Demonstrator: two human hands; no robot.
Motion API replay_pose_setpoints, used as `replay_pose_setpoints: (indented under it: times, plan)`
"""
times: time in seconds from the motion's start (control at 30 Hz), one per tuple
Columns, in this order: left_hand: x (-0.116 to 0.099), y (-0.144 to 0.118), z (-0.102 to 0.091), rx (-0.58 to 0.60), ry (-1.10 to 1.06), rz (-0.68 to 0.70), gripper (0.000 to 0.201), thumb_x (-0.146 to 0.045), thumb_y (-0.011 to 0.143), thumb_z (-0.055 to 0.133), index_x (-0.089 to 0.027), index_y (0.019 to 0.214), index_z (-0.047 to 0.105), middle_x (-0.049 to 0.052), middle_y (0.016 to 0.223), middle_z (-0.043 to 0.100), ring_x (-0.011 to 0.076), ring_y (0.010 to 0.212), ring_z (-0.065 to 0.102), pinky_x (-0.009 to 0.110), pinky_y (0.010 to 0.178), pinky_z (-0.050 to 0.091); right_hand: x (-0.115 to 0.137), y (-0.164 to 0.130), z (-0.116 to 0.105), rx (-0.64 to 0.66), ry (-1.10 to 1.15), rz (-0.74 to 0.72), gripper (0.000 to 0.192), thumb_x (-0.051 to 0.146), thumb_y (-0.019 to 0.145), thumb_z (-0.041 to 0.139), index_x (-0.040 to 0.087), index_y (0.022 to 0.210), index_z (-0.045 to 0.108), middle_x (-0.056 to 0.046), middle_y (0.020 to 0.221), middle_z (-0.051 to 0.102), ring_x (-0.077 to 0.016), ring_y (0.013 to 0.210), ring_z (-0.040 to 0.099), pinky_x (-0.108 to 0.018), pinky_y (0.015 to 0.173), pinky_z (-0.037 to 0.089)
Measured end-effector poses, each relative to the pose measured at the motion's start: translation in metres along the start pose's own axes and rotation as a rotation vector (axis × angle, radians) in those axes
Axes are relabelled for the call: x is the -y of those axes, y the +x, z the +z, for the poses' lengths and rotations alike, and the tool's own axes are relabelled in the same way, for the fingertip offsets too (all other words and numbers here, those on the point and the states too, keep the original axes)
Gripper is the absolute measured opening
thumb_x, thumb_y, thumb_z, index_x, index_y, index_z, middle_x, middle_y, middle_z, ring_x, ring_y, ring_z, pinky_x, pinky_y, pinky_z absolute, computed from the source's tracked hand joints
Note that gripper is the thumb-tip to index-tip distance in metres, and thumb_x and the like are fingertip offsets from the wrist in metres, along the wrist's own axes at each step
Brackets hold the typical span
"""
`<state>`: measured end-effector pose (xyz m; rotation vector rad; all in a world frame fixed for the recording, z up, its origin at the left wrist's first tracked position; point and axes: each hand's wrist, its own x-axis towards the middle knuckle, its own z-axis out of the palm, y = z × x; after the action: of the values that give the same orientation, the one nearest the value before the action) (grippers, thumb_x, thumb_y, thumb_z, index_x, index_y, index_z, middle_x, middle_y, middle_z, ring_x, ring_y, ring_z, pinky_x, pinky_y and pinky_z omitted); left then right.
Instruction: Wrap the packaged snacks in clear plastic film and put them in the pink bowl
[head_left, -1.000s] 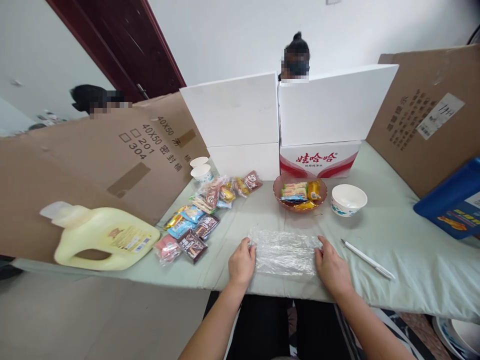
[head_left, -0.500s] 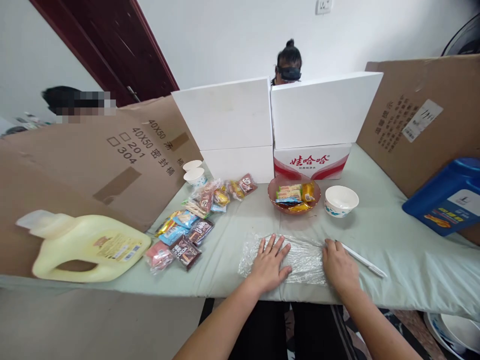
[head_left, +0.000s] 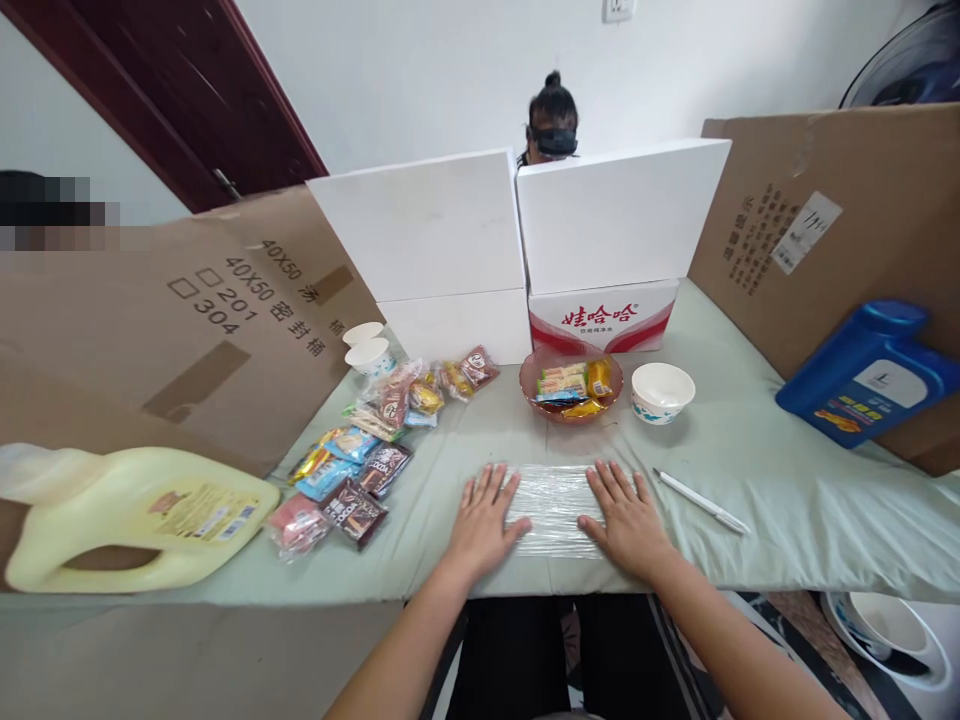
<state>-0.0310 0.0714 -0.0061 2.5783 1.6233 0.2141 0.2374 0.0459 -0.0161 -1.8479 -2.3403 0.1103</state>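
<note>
A sheet of clear plastic wrap [head_left: 555, 505] lies flat on the pale green table cover [head_left: 750, 470] near the front edge. My left hand [head_left: 484, 520] rests palm down on its left end, fingers spread. On the right end of the wrap lies my right hand [head_left: 626, 515], also flat with fingers apart. Neither hand grips anything. Behind the wrap stand a pink bowl of wrapped snacks [head_left: 571, 386] and an empty white bowl [head_left: 662, 391].
Several snack packets [head_left: 360, 460] lie at left, beside two paper cups [head_left: 369, 350]. A white pen [head_left: 700, 500] lies right of my right hand. A yellow jug [head_left: 135, 515] and a blue jug [head_left: 870, 370] flank the table. White boxes [head_left: 517, 250], cardboard screens and two other people stand behind.
Both hands moved from the wrap's ends onto its top and opened flat. The wrap looks smoother and narrower. The camera shifted slightly right.
</note>
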Motion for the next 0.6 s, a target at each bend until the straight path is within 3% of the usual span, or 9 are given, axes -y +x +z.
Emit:
replay_pose_setpoints:
  times: [0.1, 0.2, 0.27, 0.4, 0.5, 0.6]
  plan:
    - [0.038, -0.019, -0.003, -0.074, 0.038, -0.126, 0.063, -0.048, 0.091, 0.048, -0.021, 0.146, 0.035, 0.013, 0.155, 0.028, 0.0344, 0.143, 0.021, 0.057, 0.112, 0.021, -0.018, -0.014, -0.001, -0.077, -0.009, 0.032, 0.071, 0.059, 0.091, 0.037, 0.015, 0.147, 0.034, -0.013, 0.153, 0.029, -0.0312, 0.143, 0.018, -0.058, 0.113, 0.013]
    - [0.056, -0.040, -0.013, -0.188, -0.008, -0.135, 0.054, -0.043, 0.091, 0.047, -0.018, 0.140, 0.044, 0.015, 0.149, 0.038, 0.0336, 0.140, 0.027, 0.055, 0.110, 0.029, -0.033, -0.032, -0.007, -0.179, 0.030, -0.027, 0.065, 0.057, 0.090, 0.042, 0.016, 0.142, 0.042, -0.013, 0.151, 0.035, -0.0316, 0.143, 0.017, -0.057, 0.113, 0.019]
    - [0.054, -0.052, -0.023, -0.207, -0.084, -0.001, 0.044, -0.038, 0.090, 0.050, -0.019, 0.130, 0.053, 0.013, 0.140, 0.049, 0.0312, 0.136, 0.036, 0.050, 0.109, 0.034, -0.040, -0.045, -0.014, -0.197, 0.096, -0.125, 0.060, 0.054, 0.089, 0.048, 0.019, 0.137, 0.047, -0.011, 0.148, 0.040, -0.0297, 0.143, 0.020, -0.053, 0.113, 0.025]
    - [0.038, -0.063, -0.039, -0.108, -0.200, 0.281, 0.034, -0.027, 0.081, 0.061, -0.021, 0.115, 0.062, 0.010, 0.123, 0.062, 0.0287, 0.125, 0.049, 0.045, 0.106, 0.041, -0.046, -0.065, -0.027, -0.115, 0.221, -0.313, 0.040, 0.043, 0.088, 0.057, 0.025, 0.123, 0.059, -0.006, 0.135, 0.055, -0.0260, 0.136, 0.037, -0.047, 0.110, 0.035]
    - [0.035, -0.062, -0.040, -0.103, -0.227, 0.326, 0.029, -0.016, 0.082, 0.056, -0.022, 0.109, 0.065, 0.008, 0.117, 0.067, 0.0256, 0.120, 0.056, 0.043, 0.102, 0.046, -0.047, -0.070, -0.028, -0.123, 0.260, -0.353, 0.025, 0.032, 0.092, 0.054, 0.026, 0.113, 0.065, -0.005, 0.125, 0.063, -0.0237, 0.126, 0.049, -0.044, 0.103, 0.044]
    - [0.038, -0.059, -0.038, -0.114, -0.233, 0.327, 0.026, -0.010, 0.085, 0.048, -0.022, 0.100, 0.067, 0.007, 0.110, 0.070, 0.0227, 0.115, 0.060, 0.041, 0.099, 0.049, -0.045, -0.071, -0.029, -0.167, 0.269, -0.363, 0.023, 0.024, 0.094, 0.049, 0.026, 0.109, 0.066, -0.005, 0.117, 0.067, -0.0219, 0.119, 0.056, -0.042, 0.098, 0.047]
